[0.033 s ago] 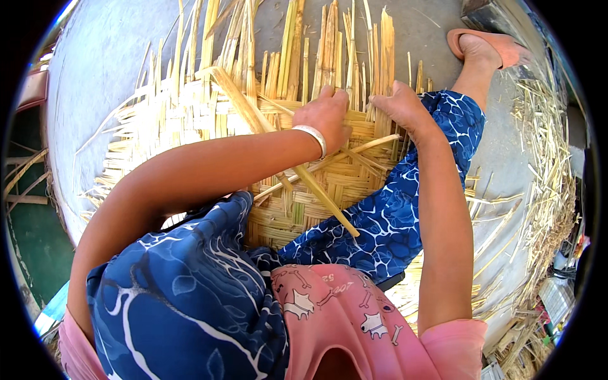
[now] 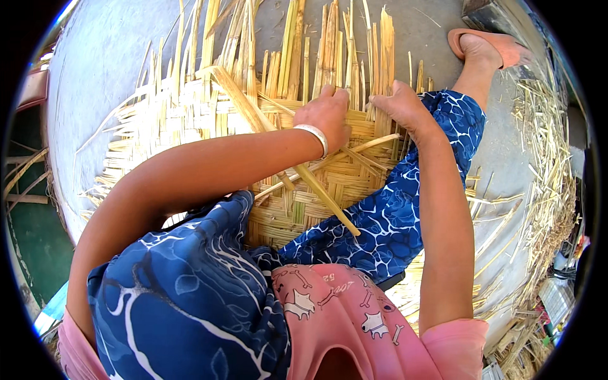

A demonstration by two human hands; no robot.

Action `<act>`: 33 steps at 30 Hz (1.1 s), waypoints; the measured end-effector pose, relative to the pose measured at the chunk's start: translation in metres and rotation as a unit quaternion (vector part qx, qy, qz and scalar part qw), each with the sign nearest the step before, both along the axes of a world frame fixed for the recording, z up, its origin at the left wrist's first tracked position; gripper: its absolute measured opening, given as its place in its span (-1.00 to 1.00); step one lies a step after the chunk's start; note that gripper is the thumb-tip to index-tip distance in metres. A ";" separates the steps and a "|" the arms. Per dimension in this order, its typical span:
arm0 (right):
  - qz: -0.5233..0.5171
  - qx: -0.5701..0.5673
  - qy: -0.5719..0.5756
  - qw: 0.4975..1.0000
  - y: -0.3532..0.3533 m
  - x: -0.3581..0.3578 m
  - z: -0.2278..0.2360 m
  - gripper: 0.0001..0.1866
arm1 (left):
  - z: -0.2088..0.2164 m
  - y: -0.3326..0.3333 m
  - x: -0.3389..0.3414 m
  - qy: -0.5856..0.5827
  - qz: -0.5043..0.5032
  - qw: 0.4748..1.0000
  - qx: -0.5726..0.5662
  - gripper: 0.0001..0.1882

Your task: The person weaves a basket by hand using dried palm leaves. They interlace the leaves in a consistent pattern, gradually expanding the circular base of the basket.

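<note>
A mat woven from flat yellow reed strips (image 2: 316, 202) lies on the floor in front of me, partly under my legs, with loose strip ends (image 2: 328, 47) standing out beyond its far edge. My left hand (image 2: 322, 117), a white bangle at its wrist, is closed over strips at that edge; its fingertips are hidden. To its right, my right hand (image 2: 405, 113) pinches a brownish reed strip (image 2: 383, 123) between thumb and fingers. One long loose strip (image 2: 323, 197) slants across the weave, passing beneath my left forearm. A thinner strip (image 2: 373, 144) crosses it.
Grey concrete floor (image 2: 95, 95) surrounds the mat. Loose straw and reed scraps (image 2: 544, 164) are heaped along the right side. My outstretched leg ends in an orange slipper (image 2: 500, 50) at the far right, near a dark block (image 2: 494, 16). Green flooring (image 2: 38, 247) shows at the left.
</note>
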State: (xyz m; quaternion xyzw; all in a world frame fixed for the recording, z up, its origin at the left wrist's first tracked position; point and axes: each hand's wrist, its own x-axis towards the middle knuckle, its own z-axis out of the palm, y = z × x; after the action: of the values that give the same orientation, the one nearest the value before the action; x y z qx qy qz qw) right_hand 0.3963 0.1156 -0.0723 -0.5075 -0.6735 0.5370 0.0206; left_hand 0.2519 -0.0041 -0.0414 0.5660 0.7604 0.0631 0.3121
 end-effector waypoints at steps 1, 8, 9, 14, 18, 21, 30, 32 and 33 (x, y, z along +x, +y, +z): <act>-0.005 -0.013 0.017 1.000 0.001 0.003 -0.005 -0.56 | -0.001 0.001 0.002 0.001 0.006 1.000 -0.003 -0.65; -0.025 0.115 -0.053 0.992 -0.011 -0.007 0.020 -0.51 | -0.006 0.023 -0.031 -0.074 -0.105 0.991 -0.034 -0.69; -0.013 0.125 -0.064 0.990 -0.009 -0.005 0.021 -0.47 | 0.003 0.040 -0.041 -0.102 -0.162 0.978 -0.079 -0.67; -0.179 0.192 0.074 0.962 -0.012 0.010 0.027 -0.52 | 0.066 0.081 -0.107 -0.115 -0.198 0.955 -0.187 -0.36; -0.282 0.269 0.192 0.901 -0.016 0.032 0.031 -0.57 | 0.079 0.083 -0.149 -0.025 -0.134 0.964 -0.228 -0.27; -0.358 0.151 0.301 0.871 -0.069 0.027 0.056 -0.70 | 0.060 0.072 -0.181 -0.100 -0.042 0.962 -0.252 -0.27; -0.334 -0.183 0.284 0.880 -0.169 -0.051 0.063 -0.79 | 0.043 0.055 -0.187 -0.065 -0.075 0.974 -0.204 -0.20; -0.332 -0.271 0.339 0.838 -0.160 -0.063 0.057 -0.74 | 0.044 0.044 -0.188 -0.082 -0.051 0.973 -0.207 -0.19; -0.329 -0.315 0.364 0.813 -0.154 -0.067 0.054 -0.72 | 0.047 0.040 -0.188 -0.084 -0.052 0.973 -0.207 -0.19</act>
State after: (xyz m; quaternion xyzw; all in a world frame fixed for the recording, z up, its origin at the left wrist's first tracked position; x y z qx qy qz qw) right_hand 0.3290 -0.0383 -0.0183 -0.4452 -0.2037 0.8261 0.2790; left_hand 0.0636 0.0361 0.0060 0.5207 0.6974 -0.0653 0.4881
